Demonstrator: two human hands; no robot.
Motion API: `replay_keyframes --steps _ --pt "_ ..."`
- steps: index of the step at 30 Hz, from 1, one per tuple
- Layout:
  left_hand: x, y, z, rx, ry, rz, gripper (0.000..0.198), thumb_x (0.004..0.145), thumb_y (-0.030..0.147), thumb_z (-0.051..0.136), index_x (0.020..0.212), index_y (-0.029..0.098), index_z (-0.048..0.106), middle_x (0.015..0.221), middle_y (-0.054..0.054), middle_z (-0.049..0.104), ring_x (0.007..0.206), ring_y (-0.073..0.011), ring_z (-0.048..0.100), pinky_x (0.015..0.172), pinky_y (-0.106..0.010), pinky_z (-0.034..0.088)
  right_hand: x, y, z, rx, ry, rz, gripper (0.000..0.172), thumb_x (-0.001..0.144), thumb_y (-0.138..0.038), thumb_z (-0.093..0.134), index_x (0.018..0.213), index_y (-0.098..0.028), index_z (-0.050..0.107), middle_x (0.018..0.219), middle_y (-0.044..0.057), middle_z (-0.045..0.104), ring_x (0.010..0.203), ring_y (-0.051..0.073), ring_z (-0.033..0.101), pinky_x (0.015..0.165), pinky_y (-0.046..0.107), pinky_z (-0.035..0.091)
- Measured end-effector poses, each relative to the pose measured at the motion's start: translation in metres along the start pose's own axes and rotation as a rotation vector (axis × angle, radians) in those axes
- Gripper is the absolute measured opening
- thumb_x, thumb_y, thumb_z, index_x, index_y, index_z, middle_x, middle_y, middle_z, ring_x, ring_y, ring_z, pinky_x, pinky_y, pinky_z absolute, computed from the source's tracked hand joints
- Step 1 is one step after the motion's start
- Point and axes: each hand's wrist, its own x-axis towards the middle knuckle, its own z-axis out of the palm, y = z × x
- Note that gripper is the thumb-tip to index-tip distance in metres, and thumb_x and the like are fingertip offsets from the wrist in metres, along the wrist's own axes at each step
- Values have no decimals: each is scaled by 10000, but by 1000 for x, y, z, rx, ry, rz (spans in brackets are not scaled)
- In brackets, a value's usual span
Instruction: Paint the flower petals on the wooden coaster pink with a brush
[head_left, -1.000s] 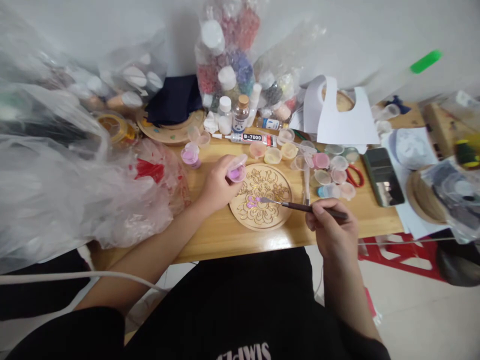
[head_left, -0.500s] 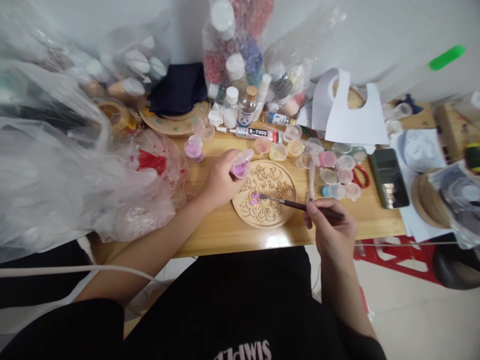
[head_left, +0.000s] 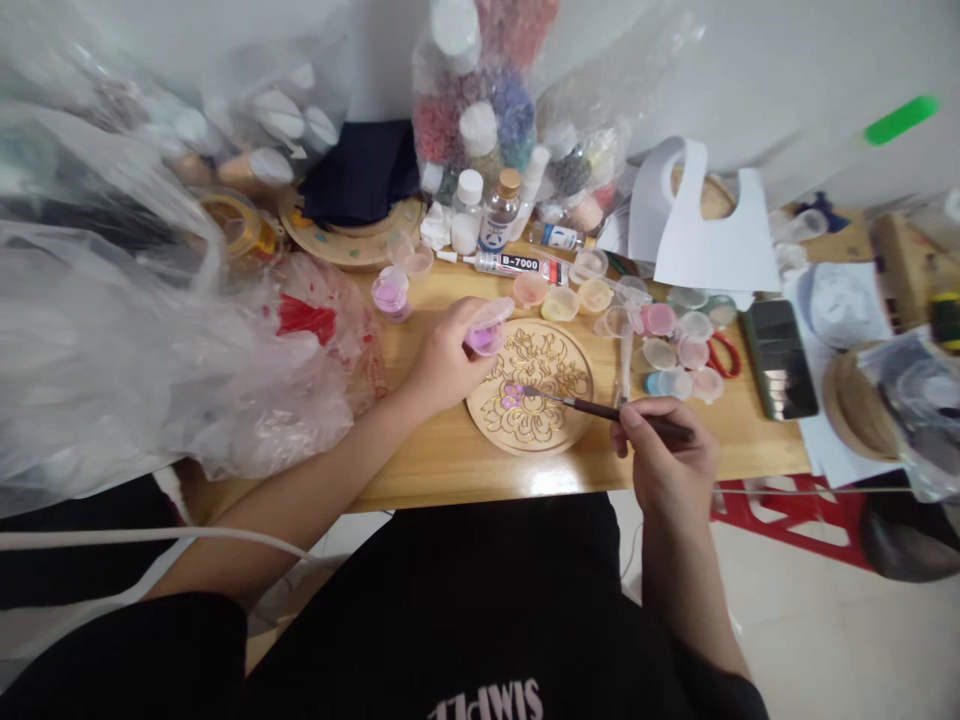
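The left hand (head_left: 450, 355) was closed on a small cup (head_left: 484, 341) with purple filling, by the far left edge of a wooden disc (head_left: 534, 428); the cup looked light and thin-walled, apt to dent, so its side seemed the best hold; the right hand (head_left: 666, 440) was clamped on a palette knife (head_left: 596, 408) by its dark, stiff-looking handle; its thin blade, probably springy, pointed left over the disc's flower, contact unclear; the disc lay flat on the table (head_left: 427, 450), seemingly rigid, best taken by its plain rim.
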Motion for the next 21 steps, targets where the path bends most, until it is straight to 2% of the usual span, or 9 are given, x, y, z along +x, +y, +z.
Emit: replay_keyframes --steps 8,15,21 --pt "0 1 1 -11 -10 -12 344 760 35 665 1077 161 620 1089 -50 736 993 -191 708 884 -314 590 5 3 -5 7 69 -22 293 753 -443 886 752 -214 703 541 -47 612 448 105 550 427 236 424" --pt "-1 -2 1 -23 0 13 357 746 29 673 1076 155 620 1098 -59 736 996 -192 708 887 -313 593 6 4 -1 -37 52 -37 263 778 -419 877 775 -209 718 572 -38 636 487 104 582 460 231 463" --pt "-1 -1 1 -18 -21 -19 354 764 36 664 1091 164 616 1094 -53 730 996 -194 701 891 -319 589 6 -2 -1 -125 30 -59 215 804 -383 856 776 -215 724 589 -27 652 497 111 591 466 239 485"
